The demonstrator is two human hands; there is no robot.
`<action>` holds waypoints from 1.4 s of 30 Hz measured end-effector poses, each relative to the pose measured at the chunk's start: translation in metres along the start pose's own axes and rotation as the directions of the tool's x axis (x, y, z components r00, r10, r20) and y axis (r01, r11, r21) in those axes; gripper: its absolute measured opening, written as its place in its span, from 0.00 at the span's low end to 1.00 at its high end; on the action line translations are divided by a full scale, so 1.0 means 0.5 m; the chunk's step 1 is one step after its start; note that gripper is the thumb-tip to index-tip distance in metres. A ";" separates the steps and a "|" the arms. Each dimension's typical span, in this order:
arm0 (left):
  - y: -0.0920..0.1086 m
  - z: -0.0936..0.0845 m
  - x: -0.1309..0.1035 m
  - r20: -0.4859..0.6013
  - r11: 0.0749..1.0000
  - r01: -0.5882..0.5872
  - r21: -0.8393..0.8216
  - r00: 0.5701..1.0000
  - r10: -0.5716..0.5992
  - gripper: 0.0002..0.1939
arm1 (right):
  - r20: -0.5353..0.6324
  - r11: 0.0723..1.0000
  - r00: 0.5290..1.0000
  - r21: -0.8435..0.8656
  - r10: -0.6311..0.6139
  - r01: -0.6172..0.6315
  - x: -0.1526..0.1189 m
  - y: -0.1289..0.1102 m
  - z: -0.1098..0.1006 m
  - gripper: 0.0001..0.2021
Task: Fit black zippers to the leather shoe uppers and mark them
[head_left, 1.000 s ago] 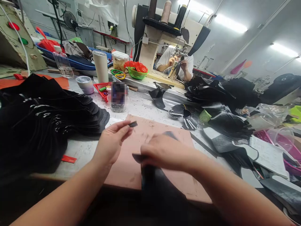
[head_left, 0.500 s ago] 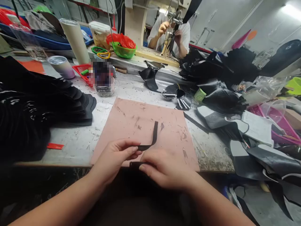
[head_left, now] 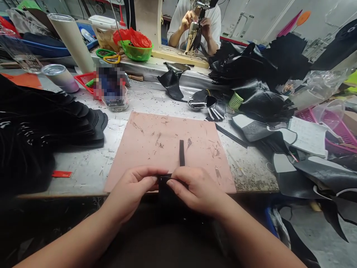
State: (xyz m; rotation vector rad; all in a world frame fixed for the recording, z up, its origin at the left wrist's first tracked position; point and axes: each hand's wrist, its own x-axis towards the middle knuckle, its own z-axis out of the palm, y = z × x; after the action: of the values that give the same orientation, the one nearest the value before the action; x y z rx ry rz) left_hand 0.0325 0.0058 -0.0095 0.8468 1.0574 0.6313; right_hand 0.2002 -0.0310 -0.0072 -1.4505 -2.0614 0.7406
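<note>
Just over the front edge of a pink mat [head_left: 147, 145], my left hand [head_left: 132, 191] pinches a narrow black strip [head_left: 182, 153] between thumb and fingers. The strip's far end lies over the mat, pointing away from me behind my right knuckles. My right hand [head_left: 196, 190] is closed on the top edge of a dark flat piece [head_left: 169, 197], which hangs down towards my lap. Strip and piece meet between my thumbs; whether they are stuck together I cannot tell. The piece's lower part is lost in shadow.
A tall stack of black cut pieces [head_left: 75, 130] stands left, near a red tag [head_left: 61, 174]. Right lie more black pieces [head_left: 259, 130], a notebook [head_left: 306, 136] and a pink basket [head_left: 346, 139]. Beyond, a co-worker's hands [head_left: 189, 20] work at a sewing machine [head_left: 193, 33].
My left hand has brought the strip down and right against the dark piece's top edge. My right hand has risen slightly with the piece. The view has shifted a little.
</note>
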 end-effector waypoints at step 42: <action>0.051 -0.010 0.023 0.179 0.828 -0.113 0.549 0.984 0.016 0.03 | -0.073 0.986 0.994 -0.148 -0.083 0.071 -0.015 -0.001 -0.005 0.09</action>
State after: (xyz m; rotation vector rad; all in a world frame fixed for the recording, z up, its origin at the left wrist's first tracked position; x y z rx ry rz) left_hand 0.0309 0.0301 0.0048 1.4289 1.0761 0.2900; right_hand 0.2038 -0.0379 -0.0055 -1.4441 -2.1354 0.5035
